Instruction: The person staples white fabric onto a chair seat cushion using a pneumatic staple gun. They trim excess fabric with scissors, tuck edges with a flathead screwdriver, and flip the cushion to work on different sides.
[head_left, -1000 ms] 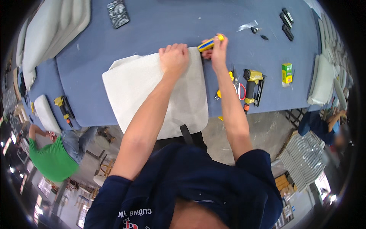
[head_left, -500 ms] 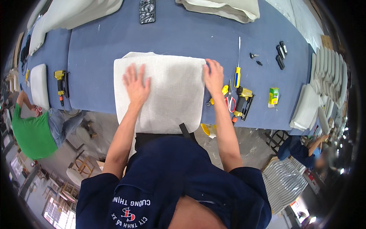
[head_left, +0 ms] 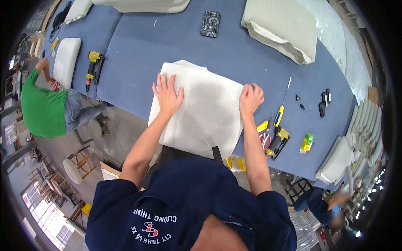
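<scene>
left hand [head_left: 168, 93] flat on cushion [head_left: 201, 111] | right hand [head_left: 250, 98] grips its right edge

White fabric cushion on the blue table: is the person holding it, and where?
The left hand lies flat on the white fabric cushion; the right hand curls over its right edge.

Cushion [head_left: 205, 108] on table [head_left: 138, 46], screwdriver [head_left: 281, 106] to its right, phone [head_left: 210, 24] behind.

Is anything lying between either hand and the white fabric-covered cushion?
Nothing visible does. The left hand lies flat on the white fabric-covered cushion, and the right hand grips its right edge. The yellow-handled screwdriver lies clear, to the right.
</scene>
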A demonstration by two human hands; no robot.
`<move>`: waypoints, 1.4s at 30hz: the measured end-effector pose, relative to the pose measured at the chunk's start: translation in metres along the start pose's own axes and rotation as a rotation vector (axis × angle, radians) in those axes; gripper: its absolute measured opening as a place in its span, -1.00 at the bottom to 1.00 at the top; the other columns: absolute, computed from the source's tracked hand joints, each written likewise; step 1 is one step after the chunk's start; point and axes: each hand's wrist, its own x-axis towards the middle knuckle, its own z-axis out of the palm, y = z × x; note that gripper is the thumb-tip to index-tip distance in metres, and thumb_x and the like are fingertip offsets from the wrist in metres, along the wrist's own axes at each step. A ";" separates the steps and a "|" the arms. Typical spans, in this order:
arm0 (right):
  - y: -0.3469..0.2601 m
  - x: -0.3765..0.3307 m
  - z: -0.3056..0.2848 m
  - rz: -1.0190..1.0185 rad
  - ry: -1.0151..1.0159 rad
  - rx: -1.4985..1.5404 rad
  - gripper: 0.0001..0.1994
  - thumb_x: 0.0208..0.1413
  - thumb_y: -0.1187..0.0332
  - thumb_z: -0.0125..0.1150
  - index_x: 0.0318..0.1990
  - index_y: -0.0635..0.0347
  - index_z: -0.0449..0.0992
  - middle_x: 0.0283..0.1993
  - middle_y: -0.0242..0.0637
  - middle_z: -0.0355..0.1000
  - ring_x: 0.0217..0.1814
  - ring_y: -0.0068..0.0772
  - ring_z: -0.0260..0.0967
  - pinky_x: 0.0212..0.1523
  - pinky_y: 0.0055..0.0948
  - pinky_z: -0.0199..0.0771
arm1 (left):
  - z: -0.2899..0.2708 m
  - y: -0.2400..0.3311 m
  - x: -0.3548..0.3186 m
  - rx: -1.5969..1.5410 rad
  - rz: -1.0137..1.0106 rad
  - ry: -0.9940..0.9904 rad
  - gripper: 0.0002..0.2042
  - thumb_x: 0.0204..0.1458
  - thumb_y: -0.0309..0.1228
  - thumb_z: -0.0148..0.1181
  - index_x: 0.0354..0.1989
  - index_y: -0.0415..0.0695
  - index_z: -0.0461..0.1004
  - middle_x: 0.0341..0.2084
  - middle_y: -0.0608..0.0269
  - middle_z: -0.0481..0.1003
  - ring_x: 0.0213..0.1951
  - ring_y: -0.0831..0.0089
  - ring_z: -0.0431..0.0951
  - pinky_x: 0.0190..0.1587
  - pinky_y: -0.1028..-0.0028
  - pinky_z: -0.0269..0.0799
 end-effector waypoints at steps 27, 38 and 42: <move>0.005 -0.024 0.012 0.526 0.034 0.083 -0.43 0.41 0.00 0.12 0.29 0.36 0.45 0.28 0.17 0.39 0.39 0.25 0.28 0.38 0.06 0.31 | 0.022 -0.035 0.076 -0.219 -0.071 -0.123 -0.20 0.23 0.13 0.18 0.50 -0.17 0.23 0.44 -0.16 0.27 0.45 -0.09 0.25 0.46 0.03 0.22; 0.000 0.035 -0.161 0.555 0.047 0.535 -0.29 0.55 -0.13 -0.27 0.37 0.43 0.40 0.34 0.31 0.43 0.49 0.31 0.29 0.48 -0.01 0.24 | -0.108 0.017 0.155 -1.109 -0.341 -0.278 -0.39 0.52 0.00 -0.20 0.25 -0.38 0.47 0.14 0.02 0.56 0.13 0.27 0.54 0.25 0.27 0.39; 0.030 0.181 -0.290 0.334 0.357 0.895 -0.26 0.60 -0.15 -0.36 0.33 0.47 0.41 0.40 -0.03 0.40 0.46 -0.21 0.29 0.47 -0.17 0.21 | -0.257 0.155 0.230 -1.434 -0.126 0.076 -0.45 0.48 0.06 -0.13 0.06 -0.23 0.57 -0.06 0.14 0.61 -0.01 0.38 0.56 0.10 0.31 0.45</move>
